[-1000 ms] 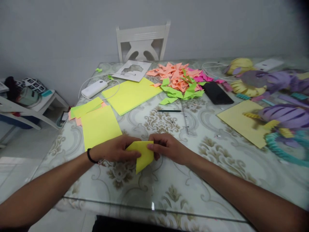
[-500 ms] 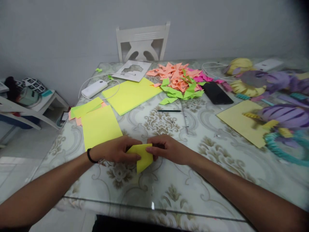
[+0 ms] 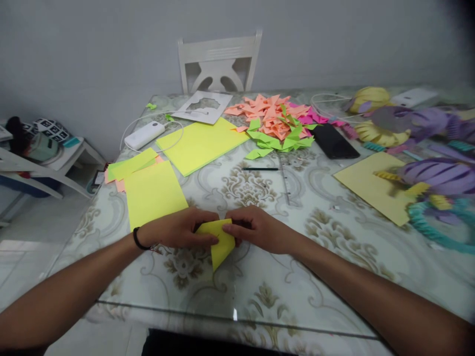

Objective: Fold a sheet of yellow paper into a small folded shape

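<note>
One folded paper, lower centre of frame, is clamped in the grip of left hand and right hand, apparently to hold its layers aligned.

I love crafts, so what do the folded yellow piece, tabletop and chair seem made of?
Folded yellow piece: matte paper, judging by its thin edges and flat faces.
Tabletop: probably clear glass over a patterned layer, given its glossy glint.
Chair: perhaps painted wood, from its smooth white, shaped back; plastic is possible.
</note>
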Demonstrator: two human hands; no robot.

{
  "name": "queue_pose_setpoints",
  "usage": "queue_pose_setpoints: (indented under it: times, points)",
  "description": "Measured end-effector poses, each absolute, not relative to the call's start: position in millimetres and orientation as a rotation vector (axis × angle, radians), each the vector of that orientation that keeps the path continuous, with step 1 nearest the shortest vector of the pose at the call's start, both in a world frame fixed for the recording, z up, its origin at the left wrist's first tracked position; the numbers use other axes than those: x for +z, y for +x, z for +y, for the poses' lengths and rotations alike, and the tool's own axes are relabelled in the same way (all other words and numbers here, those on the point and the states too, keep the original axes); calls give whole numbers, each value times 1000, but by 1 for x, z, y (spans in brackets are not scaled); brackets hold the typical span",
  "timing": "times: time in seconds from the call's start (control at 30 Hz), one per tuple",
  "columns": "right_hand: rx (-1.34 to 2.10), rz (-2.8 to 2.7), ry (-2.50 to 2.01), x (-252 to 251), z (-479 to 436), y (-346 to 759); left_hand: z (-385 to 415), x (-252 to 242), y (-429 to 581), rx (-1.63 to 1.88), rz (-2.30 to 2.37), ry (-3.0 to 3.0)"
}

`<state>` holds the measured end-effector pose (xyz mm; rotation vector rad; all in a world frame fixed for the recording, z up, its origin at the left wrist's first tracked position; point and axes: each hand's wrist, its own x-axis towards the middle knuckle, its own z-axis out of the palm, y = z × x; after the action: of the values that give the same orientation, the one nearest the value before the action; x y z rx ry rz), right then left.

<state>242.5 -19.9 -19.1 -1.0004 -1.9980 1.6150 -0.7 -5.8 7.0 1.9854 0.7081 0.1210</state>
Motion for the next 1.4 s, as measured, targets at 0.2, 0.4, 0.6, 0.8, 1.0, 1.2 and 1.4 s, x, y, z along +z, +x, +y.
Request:
queue_pose_setpoints:
  times: [0.2,0.4,0.6,0.8,1.0,1.2,1.4]
  points:
    - [1620,-1993,-1007,-19,-20,242,-6,9,0,119,703,1999]
    - [1610,-2001,-1009,-17,-20,241,-6,8,-1,121,695,1984]
    - [1624,-1980,-1010,-20,-20,241,-6,10,0,99,725,1951]
    - [1675,-1886,-1016,-24,-21,240,-7,11,1,138,730,1866]
    - [1709,-1891,-967,-25,-21,242,-9,9,2,192,787,1791]
    - [1730,-1888,-1013,-24,-21,240,-7,7,1,178,801,1893]
    - [1694,-1900,-1028,-25,-22,240,-7,6,1,160,795,1885]
